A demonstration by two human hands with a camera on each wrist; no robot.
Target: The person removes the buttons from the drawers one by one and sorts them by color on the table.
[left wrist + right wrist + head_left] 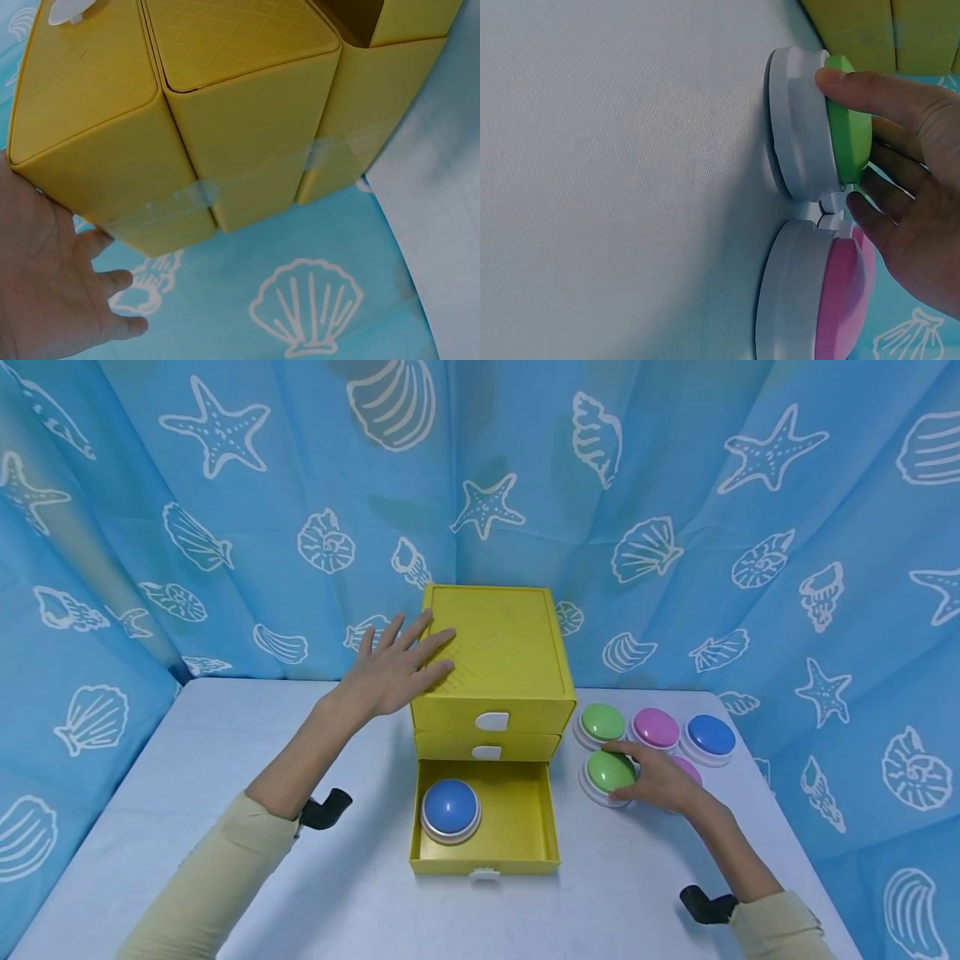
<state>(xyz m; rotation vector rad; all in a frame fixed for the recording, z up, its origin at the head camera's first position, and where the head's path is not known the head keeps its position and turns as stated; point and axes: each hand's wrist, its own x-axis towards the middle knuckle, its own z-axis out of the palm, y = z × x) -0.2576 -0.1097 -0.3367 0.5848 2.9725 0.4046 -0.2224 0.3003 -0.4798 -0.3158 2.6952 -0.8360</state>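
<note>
A yellow drawer cabinet [495,643] stands on the table, its bottom drawer [517,827] pulled out. Inside that drawer, toward the left, sits a blue push button [450,806] with a white base. My left hand [390,672] rests with spread fingers on the cabinet's top left edge; the left wrist view shows the hand [52,277] against the cabinet's side [247,150]. To the right of the cabinet, my right hand [663,777] grips the near green push button [609,770] between thumb and fingers. In the right wrist view, the thumb [877,94] lies on the green button's rim [802,124].
Beyond the gripped one stand another green button [602,721], a pink button [656,727] and a blue button [710,735]. A second pink button [687,768] is partly hidden behind my right hand. A blue shell-patterned curtain [300,610] hangs behind the white table [300,893].
</note>
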